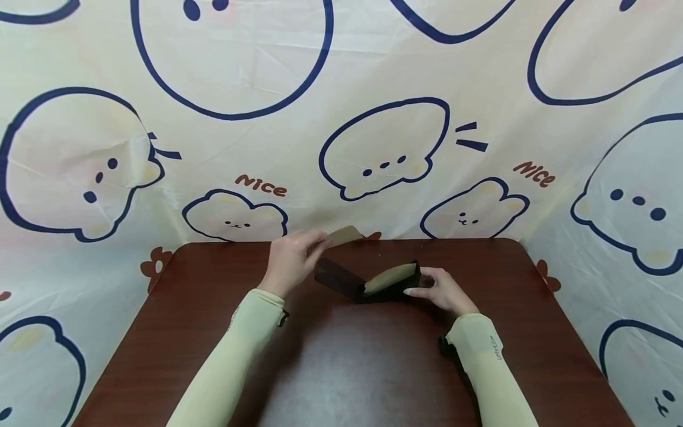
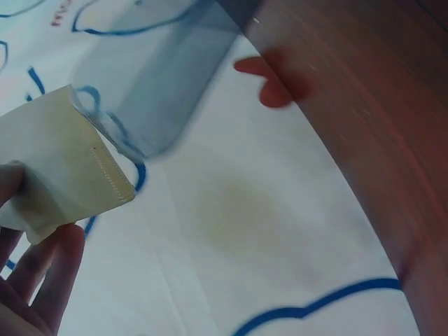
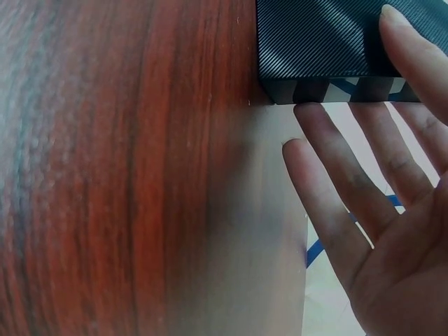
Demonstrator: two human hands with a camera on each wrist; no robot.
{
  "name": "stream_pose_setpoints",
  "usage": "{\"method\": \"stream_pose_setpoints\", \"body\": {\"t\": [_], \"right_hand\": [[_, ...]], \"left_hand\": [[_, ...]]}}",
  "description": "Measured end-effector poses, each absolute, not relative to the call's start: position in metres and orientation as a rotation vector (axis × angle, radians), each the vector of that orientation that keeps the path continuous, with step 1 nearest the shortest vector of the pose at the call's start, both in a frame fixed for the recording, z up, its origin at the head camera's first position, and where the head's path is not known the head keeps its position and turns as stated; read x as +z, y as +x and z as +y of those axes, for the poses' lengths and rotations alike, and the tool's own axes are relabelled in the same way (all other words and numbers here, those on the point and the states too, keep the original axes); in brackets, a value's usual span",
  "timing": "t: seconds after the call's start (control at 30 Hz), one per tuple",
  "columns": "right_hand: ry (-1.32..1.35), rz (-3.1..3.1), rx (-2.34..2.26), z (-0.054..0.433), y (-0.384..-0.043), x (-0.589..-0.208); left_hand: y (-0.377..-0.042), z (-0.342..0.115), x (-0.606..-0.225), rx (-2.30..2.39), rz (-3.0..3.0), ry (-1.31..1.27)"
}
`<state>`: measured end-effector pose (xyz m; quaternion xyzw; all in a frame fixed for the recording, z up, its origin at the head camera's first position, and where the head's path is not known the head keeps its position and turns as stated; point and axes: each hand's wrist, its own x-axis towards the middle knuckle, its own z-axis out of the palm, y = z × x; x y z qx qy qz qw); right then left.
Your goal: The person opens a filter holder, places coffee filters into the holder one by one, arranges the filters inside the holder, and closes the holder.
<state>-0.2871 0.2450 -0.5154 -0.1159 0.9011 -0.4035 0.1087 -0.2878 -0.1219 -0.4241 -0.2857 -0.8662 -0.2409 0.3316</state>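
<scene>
My left hand (image 1: pixel 292 258) pinches a small beige packet (image 1: pixel 344 236) above the back of the table. In the left wrist view, the beige packet (image 2: pixel 56 164) has a stitched-looking line along one edge. Below and right of that hand is a black box (image 1: pixel 392 292), its dark lid (image 1: pixel 338 279) folded out to the left. More beige material (image 1: pixel 392 276) shows inside the box. My right hand (image 1: pixel 445 290) grips the box's right end. The right wrist view shows the thumb over the black box's (image 3: pixel 322 38) ribbed face and fingers at its smooth side.
A dark reddish-brown wooden table (image 1: pixel 368 367) lies under both hands. Behind and beside it hangs a pale cloth (image 1: pixel 299 136) with blue cartoon outlines. A bluish see-through panel (image 2: pixel 161 84), blurred, crosses the upper part of the left wrist view.
</scene>
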Motion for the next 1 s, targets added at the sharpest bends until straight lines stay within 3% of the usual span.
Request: {"method": "stream_pose_setpoints", "body": {"t": [1.0], "right_hand": [[-0.309,2.663,-1.176,0.244,-0.287,-0.516]], "left_hand": [[-0.286,-0.035,-0.442,-0.665,-2.344,-0.912]]}}
